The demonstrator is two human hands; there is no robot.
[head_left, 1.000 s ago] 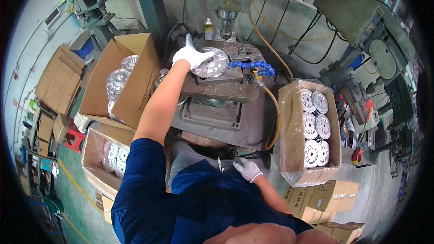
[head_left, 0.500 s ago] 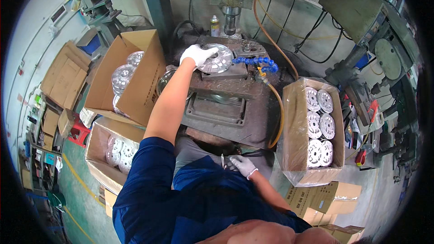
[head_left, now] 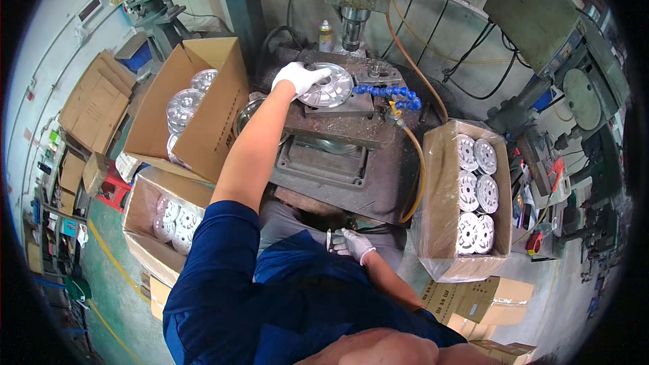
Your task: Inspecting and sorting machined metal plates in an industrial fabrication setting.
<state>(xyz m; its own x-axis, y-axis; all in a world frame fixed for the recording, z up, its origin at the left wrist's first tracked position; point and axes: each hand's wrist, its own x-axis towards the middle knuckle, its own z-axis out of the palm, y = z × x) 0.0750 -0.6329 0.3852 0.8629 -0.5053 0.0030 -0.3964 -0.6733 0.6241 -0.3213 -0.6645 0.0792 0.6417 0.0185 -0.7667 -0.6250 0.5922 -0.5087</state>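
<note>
On the press's lower block lies a shiny round metal disc (head_left: 332, 89) with holes around its face. My left hand (head_left: 295, 80), in a white glove, grips its left side, with the fingers reaching over the top. Down by my lap, my right hand (head_left: 354, 245), also gloved, is curled beside a thin silvery tool (head_left: 329, 240); the grip is partly hidden. Above the disc's far side hangs the press ram (head_left: 354, 27), apart from it. A blue jointed coolant hose (head_left: 382, 91) points at the disc's right edge.
Shiny covers fill part of a tall carton (head_left: 226, 105) at left; a lower carton (head_left: 145, 230) holds perforated discs. At right, a plastic-lined carton (head_left: 433, 230) holds stacked discs. A spray can (head_left: 326, 37) stands behind the block. An orange hose (head_left: 418, 162) curves beside the press table.
The whole view has shifted slightly. My left hand stays on the disc, which remains on the block. My right hand has moved a little to the left near my lap.
</note>
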